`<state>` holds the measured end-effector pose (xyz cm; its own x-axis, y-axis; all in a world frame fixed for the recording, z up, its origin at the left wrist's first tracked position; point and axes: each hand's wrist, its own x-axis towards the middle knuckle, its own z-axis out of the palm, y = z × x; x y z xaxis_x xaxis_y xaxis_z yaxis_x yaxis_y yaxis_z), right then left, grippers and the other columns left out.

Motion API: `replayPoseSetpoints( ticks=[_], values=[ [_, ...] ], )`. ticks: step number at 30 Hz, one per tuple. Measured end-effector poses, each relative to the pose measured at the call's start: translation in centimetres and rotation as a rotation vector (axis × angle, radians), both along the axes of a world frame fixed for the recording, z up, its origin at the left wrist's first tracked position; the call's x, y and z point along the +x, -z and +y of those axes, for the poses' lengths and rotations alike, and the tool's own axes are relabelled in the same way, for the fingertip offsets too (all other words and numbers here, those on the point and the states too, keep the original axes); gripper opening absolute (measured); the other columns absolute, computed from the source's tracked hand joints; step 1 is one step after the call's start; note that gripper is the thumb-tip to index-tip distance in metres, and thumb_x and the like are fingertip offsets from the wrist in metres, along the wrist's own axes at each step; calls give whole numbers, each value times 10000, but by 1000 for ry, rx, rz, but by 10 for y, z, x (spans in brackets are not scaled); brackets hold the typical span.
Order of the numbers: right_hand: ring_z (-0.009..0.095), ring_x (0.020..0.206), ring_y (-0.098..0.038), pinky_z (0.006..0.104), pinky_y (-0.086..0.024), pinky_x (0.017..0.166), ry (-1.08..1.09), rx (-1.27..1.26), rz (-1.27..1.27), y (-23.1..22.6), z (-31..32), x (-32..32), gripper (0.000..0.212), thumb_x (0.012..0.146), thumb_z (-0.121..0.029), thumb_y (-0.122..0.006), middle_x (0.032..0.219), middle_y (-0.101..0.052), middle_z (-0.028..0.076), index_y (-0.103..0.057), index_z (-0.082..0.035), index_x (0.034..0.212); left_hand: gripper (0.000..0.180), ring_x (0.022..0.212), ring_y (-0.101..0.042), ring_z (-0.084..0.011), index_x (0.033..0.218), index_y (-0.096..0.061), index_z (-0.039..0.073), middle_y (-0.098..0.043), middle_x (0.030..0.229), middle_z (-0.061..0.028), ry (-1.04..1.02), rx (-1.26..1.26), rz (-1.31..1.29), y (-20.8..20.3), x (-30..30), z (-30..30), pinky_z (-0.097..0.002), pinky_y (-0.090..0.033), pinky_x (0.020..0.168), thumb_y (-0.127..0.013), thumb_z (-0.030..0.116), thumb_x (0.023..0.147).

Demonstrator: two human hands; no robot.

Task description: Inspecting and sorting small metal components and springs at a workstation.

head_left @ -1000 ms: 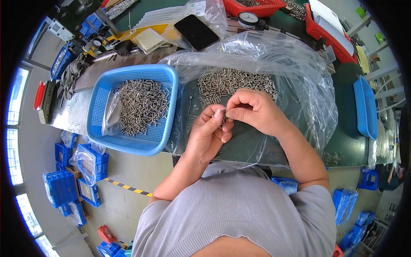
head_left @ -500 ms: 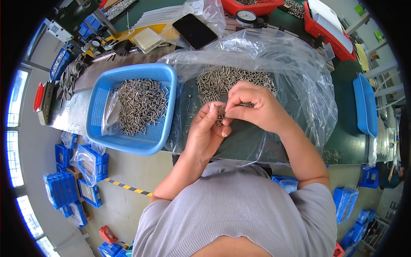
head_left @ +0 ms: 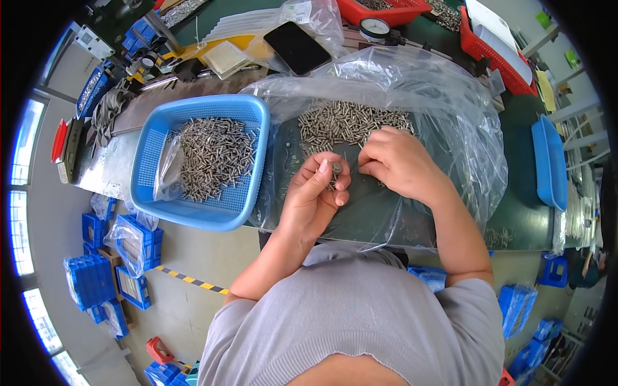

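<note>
My left hand (head_left: 312, 193) is curled over the work surface, palm up. Its thumb and forefinger grip a small rounded metal part (head_left: 336, 168), and several thin metal pins show beneath it within the fingers. To its right, my right hand (head_left: 400, 162) is bent palm down with fingertips pinched together; whatever they hold, if anything, is too small to make out. Just beyond both hands spreads a heap of small metal pins (head_left: 341, 122) on clear plastic sheeting. A blue basket (head_left: 262, 154) at the left holds many similar metal pins (head_left: 215, 157) and a clear bag.
Crumpled clear plastic sheeting (head_left: 463, 122) covers the green table around the heap. Behind it lie a black phone (head_left: 297, 48) and a dial gauge (head_left: 374, 27). Red baskets (head_left: 473, 48) stand at the back, and a blue tray (head_left: 547, 161) sits at the right edge.
My right hand has drawn away from the left, moving rightward, so a gap lies between them. The metal part in my left fingers now shows more plainly.
</note>
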<state>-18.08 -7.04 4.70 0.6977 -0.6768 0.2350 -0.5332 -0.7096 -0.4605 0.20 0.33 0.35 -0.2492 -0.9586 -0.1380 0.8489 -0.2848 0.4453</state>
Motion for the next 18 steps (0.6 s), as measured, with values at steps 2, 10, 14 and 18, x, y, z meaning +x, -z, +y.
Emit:
replayPoseSetpoints(
  ticks=[2, 10, 14, 18],
  values=[
    [191, 725, -547, 309, -442, 661, 20, 147, -119, -9, 1, 3, 82, 720, -74, -686, 735, -549, 36, -616, -56, 758, 158, 732, -500, -131, 1002, -563, 66, -570, 919, -71, 8, -7, 26, 3, 1, 1, -241, -419, 576, -566, 202, 922],
    [55, 715, -524, 216, -427, 634, 24, 831, -550, -15, 10, 13, 62, 850, -78, -640, 784, -578, -18, -606, -27, 844, 166, 701, -505, -114, 979, -560, 70, -580, 873, -60, 36, 1, -45, -2, 0, 2, -234, -408, 543, -577, 224, 918],
    [76, 715, -569, 224, -452, 659, 26, 772, -531, -12, 13, 17, 70, 839, -70, -646, 777, -598, 11, -605, -13, 838, 178, 693, -506, -110, 976, -561, 71, -582, 864, -45, 37, 11, -53, -1, 1, 2, -227, -400, 528, -577, 238, 919],
    [70, 745, -546, 217, -445, 677, 24, 722, -463, -12, 13, 18, 72, 820, -57, -664, 815, -573, 1, -601, -27, 835, 185, 684, -496, -104, 970, -564, 76, -568, 841, -25, 28, 19, -80, -4, -1, 2, -218, -392, 519, -587, 251, 914]
  ],
)
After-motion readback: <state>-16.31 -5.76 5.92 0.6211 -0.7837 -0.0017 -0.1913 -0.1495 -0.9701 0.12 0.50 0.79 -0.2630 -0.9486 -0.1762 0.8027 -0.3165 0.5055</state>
